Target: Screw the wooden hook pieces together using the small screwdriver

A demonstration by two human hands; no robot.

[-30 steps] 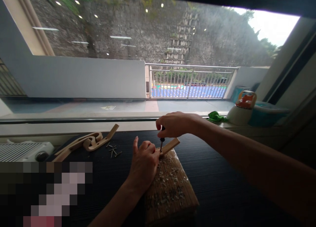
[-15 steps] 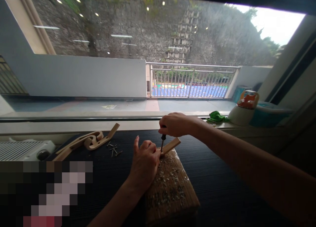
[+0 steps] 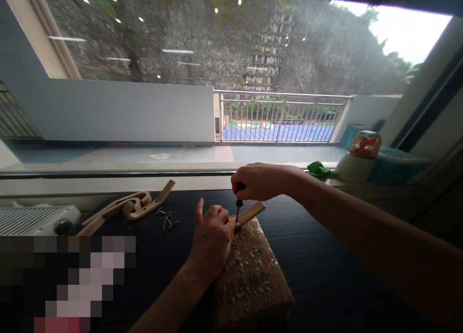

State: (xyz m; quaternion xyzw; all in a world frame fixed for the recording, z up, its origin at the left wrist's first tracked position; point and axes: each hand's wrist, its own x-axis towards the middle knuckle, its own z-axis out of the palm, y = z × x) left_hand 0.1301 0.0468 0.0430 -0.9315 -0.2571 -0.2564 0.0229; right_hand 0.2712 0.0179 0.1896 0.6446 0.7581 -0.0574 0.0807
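Note:
My right hand [image 3: 255,181] grips the dark handle of a screwdriver [image 3: 238,210] from above. Its shaft points down, with the tip at a bent wooden piece [image 3: 253,214]; whether a screw sits under the tip is too small to tell. My left hand [image 3: 213,234] presses this piece onto the far end of a wooden block [image 3: 267,275], one finger sticking up and the others curled, hiding the piece's left part. Small shavings or chips and dark writing cover the block's top.
Left of my hands, several loose screws [image 3: 167,221] lie on the dark table [image 3: 314,256] beside curved wooden pieces [image 3: 135,210]. A white heater-like appliance [image 3: 39,219] stands at far left. On the sill at right are a green cloth [image 3: 318,170] and a white-and-orange container [image 3: 356,164].
My right hand has turned slightly and tilted at the wrist around the screwdriver handle. My left hand, the wooden piece and the block stay in place.

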